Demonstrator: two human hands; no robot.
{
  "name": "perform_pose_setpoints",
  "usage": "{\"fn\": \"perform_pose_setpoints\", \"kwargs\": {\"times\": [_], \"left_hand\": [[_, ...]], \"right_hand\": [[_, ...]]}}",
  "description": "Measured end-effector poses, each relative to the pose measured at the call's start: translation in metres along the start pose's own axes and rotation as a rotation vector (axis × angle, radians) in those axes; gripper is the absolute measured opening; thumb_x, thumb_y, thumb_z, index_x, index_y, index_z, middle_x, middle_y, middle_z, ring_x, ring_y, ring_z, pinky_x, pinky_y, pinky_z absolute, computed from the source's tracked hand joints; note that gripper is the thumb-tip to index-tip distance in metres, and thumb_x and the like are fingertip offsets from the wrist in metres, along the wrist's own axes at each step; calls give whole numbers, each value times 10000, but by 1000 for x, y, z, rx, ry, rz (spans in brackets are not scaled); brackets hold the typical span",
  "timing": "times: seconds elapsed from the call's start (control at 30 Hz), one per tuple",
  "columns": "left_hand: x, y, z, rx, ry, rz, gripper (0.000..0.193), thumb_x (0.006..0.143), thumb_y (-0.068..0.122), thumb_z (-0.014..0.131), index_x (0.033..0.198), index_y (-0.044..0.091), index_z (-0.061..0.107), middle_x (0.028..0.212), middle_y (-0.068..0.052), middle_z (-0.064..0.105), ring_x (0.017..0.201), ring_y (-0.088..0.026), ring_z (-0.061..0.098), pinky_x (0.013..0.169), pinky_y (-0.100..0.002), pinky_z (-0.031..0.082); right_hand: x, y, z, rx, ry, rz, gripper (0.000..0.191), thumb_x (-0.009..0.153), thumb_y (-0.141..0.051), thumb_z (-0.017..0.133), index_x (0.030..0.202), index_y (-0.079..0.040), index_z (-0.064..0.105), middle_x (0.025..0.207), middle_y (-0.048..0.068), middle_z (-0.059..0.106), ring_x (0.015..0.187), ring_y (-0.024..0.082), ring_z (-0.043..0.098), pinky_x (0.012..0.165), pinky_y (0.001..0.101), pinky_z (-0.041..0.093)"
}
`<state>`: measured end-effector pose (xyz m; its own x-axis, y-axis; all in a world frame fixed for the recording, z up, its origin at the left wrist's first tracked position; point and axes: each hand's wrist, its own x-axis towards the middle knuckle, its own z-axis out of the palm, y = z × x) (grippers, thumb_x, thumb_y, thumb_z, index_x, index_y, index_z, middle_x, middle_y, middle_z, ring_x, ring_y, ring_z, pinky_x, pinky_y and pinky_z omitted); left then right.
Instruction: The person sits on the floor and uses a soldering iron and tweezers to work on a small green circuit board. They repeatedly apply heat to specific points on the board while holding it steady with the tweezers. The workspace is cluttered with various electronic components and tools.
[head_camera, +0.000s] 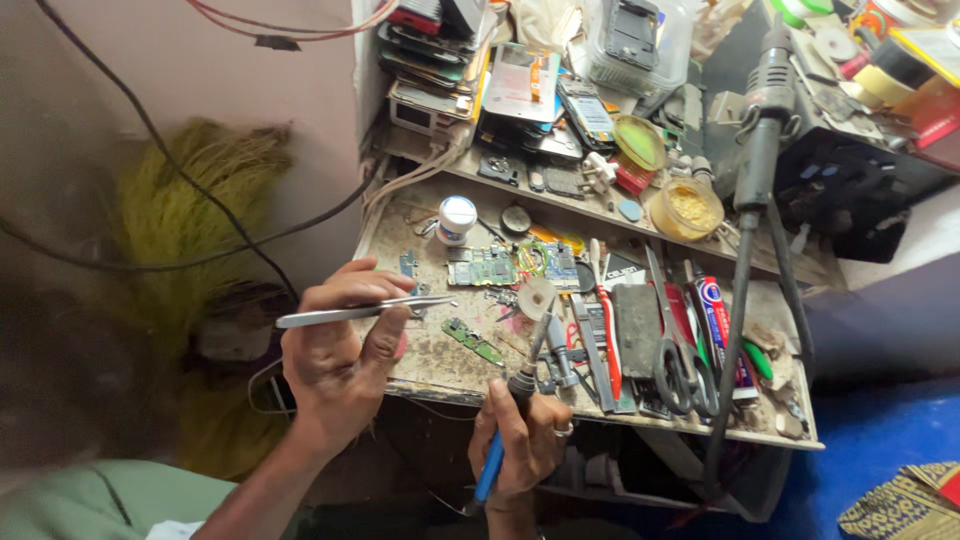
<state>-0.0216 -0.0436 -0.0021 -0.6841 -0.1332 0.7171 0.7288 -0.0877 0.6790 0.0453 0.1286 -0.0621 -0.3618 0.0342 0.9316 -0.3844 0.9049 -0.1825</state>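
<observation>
Head view looks down on a cluttered bench (440, 365), with your two hands at its near edge. Your left hand (335, 355) is closed around tweezers (365, 312) — thumb and fingers pinch the shaft near its middle, and the tips point right, over the bench. Whether the tips grip anything is too small to tell. Your right hand (525, 435) is wrapped in a fist-like grip on the blue handle of a soldering iron (515, 400), its dark barrel angled up toward the bench top.

Between the two tools lies a small green board (473, 341), flat on the bench and just right of the tweezer tips; the iron's tip sits close above and to its right. I judge that board light, thin and stiff, easy to skid on the grimy surface and easy to crack or scorch. Its bare long edges look the safest place to take hold, away from the parts on its face.

A larger circuit board (482, 267) lies farther back, near a white jar (457, 219). Scissors (682, 355) and a red-handled tool (607, 335) rest to the right — well apart from your hands.
</observation>
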Motion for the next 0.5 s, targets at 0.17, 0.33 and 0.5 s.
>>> {"fn": "perform_pose_setpoints", "kwargs": {"times": [0.17, 0.33, 0.5], "left_hand": [[-5, -8, 3, -188, 108, -19, 269, 1063, -65, 601, 1266, 70, 485, 1141, -97, 630, 1154, -213, 622, 1141, -431, 448], [-6, -11, 3, -165, 206, 21, 288, 1111, -30, 547, 1347, 90, 435, 1110, -81, 601, 1136, -196, 620, 1168, -431, 454], [-6, -9, 2, -88, 240, 7, 288, 1120, -19, 520, 1367, 81, 411, 1116, -90, 591, 1134, -205, 629, 1233, -450, 401]], "right_hand": [[9, -5, -1, -15, -27, 14, 196, 913, -43, 722, 1107, -61, 703, 817, 82, 588, 751, 257, 562, 689, 391, 468], [35, -14, -29, 118, -97, 108, 196, 963, 14, 662, 1152, 4, 611, 924, 124, 694, 785, 251, 637, 750, 372, 533], [43, -2, -33, 181, -159, 32, 233, 967, 26, 651, 1191, 15, 585, 944, 132, 712, 799, 262, 666, 778, 387, 567]]}}
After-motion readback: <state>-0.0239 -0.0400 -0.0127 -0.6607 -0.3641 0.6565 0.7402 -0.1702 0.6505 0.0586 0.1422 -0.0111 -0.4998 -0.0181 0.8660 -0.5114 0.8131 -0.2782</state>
